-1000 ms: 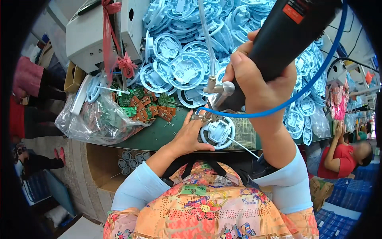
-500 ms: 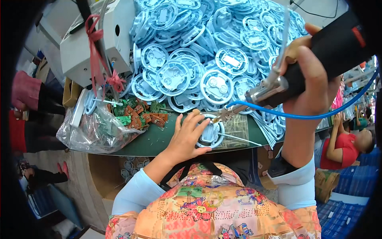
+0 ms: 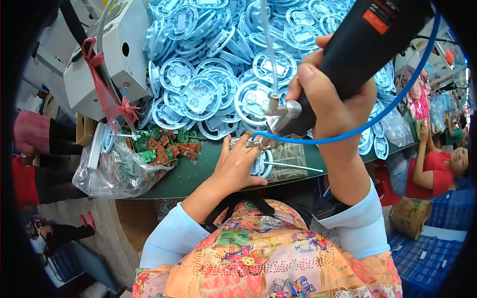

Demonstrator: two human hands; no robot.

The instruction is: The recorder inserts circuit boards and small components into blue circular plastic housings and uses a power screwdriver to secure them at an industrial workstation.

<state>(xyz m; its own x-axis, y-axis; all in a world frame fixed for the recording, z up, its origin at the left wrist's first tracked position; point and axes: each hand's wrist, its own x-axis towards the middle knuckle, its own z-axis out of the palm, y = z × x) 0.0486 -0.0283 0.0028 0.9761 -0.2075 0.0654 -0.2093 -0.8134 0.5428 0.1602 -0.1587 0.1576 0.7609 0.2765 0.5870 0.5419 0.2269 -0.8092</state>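
Right-hand grip (image 3: 330,94), driver (image 3: 357,54) now nearer

Dressed in pale blue sleeve covers over both forearms, smooth and slightly shiny, each ending in a gathered cuff short of the wrist; left hand (image 3: 237,166) bare, no glove, ring or watch visible; right hand (image 3: 332,102) likewise bare, nails short and unpainted where they show; left sleeve long and tapering from elbow toward wrist, right sleeve broader and creased near the elbow; covered across the chest and lap by a bright floral garment, orange and peach ground with pink, red, yellow, green and blue blossoms and dotted patches; crossed at the neckline by dark straps forming a V above the print.
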